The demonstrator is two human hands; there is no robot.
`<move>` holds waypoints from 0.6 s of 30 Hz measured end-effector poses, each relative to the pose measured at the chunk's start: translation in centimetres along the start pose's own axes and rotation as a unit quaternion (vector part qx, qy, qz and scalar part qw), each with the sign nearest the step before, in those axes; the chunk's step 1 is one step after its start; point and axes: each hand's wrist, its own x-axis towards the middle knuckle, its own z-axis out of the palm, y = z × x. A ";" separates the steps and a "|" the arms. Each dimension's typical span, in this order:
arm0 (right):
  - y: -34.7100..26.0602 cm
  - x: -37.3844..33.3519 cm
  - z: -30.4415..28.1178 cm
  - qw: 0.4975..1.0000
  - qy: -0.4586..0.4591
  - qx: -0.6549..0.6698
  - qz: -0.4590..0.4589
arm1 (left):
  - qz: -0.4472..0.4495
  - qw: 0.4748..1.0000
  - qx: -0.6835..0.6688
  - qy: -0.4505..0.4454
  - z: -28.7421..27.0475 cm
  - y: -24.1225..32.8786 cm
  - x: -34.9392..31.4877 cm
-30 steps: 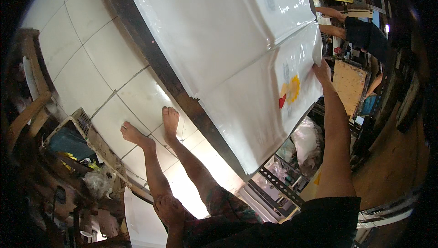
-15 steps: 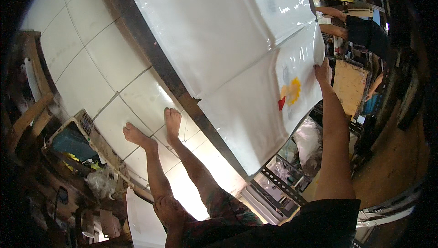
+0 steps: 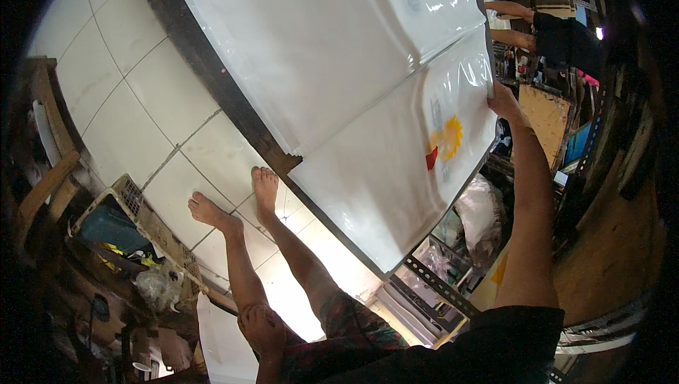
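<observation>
A large glossy white plastic sheet (image 3: 332, 66) with yellow and red printed figures covers a dark-edged table (image 3: 247, 119) in front of me. A crease or seam runs across it. At the sheet's right edge my right hand (image 3: 505, 103) is closed, with the edge between its fingers; some fingers are hidden. My left hand (image 3: 262, 327) rests on my bent knee at the lower middle, its fingers lying over the knee and holding nothing.
Below the sheet's near corner is a perforated metal rack (image 3: 442, 287) with clear plastic bundles (image 3: 479, 211). A plastic crate (image 3: 138, 204) stands at the left on the tiled floor (image 3: 141, 101). Another person's legs (image 3: 515, 37) show at the upper right, near a wooden board (image 3: 543, 126).
The sheet's right side has dropped closer to the table, baring its dark edge. My right forearm has swung slightly right, its hand still at the sheet's edge. My left hand is unmoved.
</observation>
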 end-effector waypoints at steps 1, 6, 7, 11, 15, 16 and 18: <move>-0.1 0.2 0.2 1.000 0.003 -0.025 0.006 | 0.000 1.000 0.001 0.000 -0.5 0.3 0.1; 1.4 -0.3 1.5 0.989 0.032 -0.127 0.061 | 0.006 1.000 -0.004 -0.002 0.3 -0.3 0.2; 1.3 -0.4 1.5 0.987 0.036 -0.135 0.085 | 0.007 1.000 -0.005 -0.003 0.6 -0.6 0.1; -3.5 -0.2 1.4 0.976 0.057 -0.154 0.146 | -0.010 1.000 -0.006 0.003 1.6 -1.2 -0.7; -4.3 -1.5 1.9 0.964 0.115 -0.152 0.184 | -0.011 1.000 -0.003 0.003 0.4 -0.4 -0.2; -4.5 -1.8 2.2 0.960 0.142 -0.153 0.186 | -0.012 1.000 -0.002 0.003 -0.1 -0.2 0.0; -3.9 -2.7 2.8 0.947 0.199 -0.156 0.196 | -0.008 1.000 0.000 0.005 -0.5 -0.2 0.2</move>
